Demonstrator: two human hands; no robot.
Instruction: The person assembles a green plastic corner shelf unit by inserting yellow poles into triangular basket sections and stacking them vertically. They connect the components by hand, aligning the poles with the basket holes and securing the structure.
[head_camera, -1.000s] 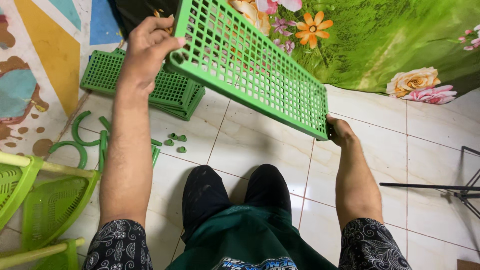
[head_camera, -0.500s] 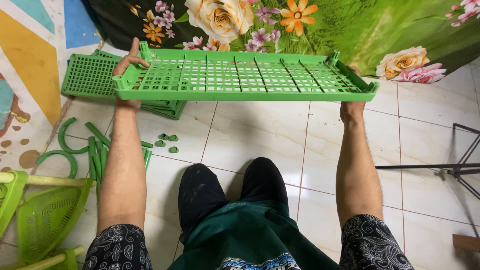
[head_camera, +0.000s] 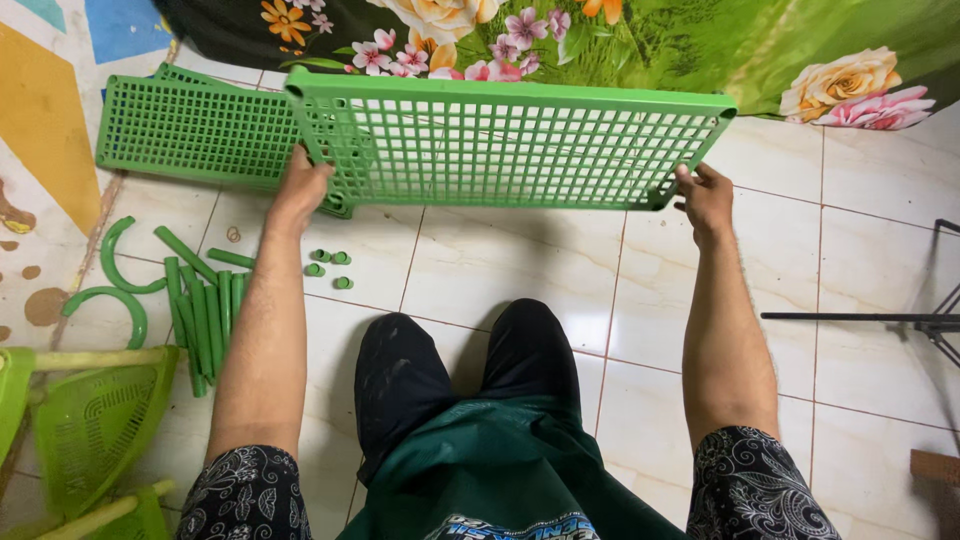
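Hands grip opposite short ends of a long green plastic lattice panel (head_camera: 510, 145), held level above the tiled floor (head_camera: 500, 270): left hand (head_camera: 300, 188) clamped on its left edge, right hand (head_camera: 706, 198) on its right. A stack of similar green grid panels (head_camera: 190, 130) lies behind, with green plastic tubes (head_camera: 205, 315) and small green caps (head_camera: 330, 265) just beside the left arm.

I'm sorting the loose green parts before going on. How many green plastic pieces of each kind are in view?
Grid shelf panels: 2, one held by left hand and right hand, one on floor
Curved pieces: 2
Small caps: 4
Straight tubes: uncountable bundle
Total counted: 8
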